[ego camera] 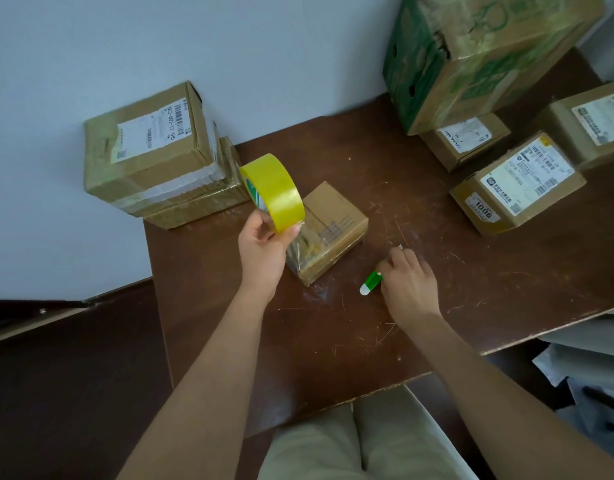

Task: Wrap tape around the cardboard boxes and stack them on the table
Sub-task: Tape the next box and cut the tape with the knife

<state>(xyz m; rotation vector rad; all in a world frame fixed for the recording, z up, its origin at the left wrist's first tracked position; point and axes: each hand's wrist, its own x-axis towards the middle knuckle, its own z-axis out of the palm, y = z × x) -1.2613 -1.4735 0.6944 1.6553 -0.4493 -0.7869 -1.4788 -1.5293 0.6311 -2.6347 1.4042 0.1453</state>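
The left hand [264,244] grips the tape roll [272,192] above the small box [333,230], a clear strip running down to it; it should keep that strip taut while the right hand [407,282], curled on the green cutter [371,282] on the table [333,341], lifts it to slice close to the box. A taped stack [160,161] waits far left by the wall; labelled boxes [516,185] and a green carton [478,53] crowd the right.

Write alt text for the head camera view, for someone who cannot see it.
A person's left hand holds up a yellow tape roll, its strip running down to a small cardboard box on a scratched brown table. The right hand picks up a green-and-white cutter. Taped boxes sit stacked at left; more labelled boxes wait at right.
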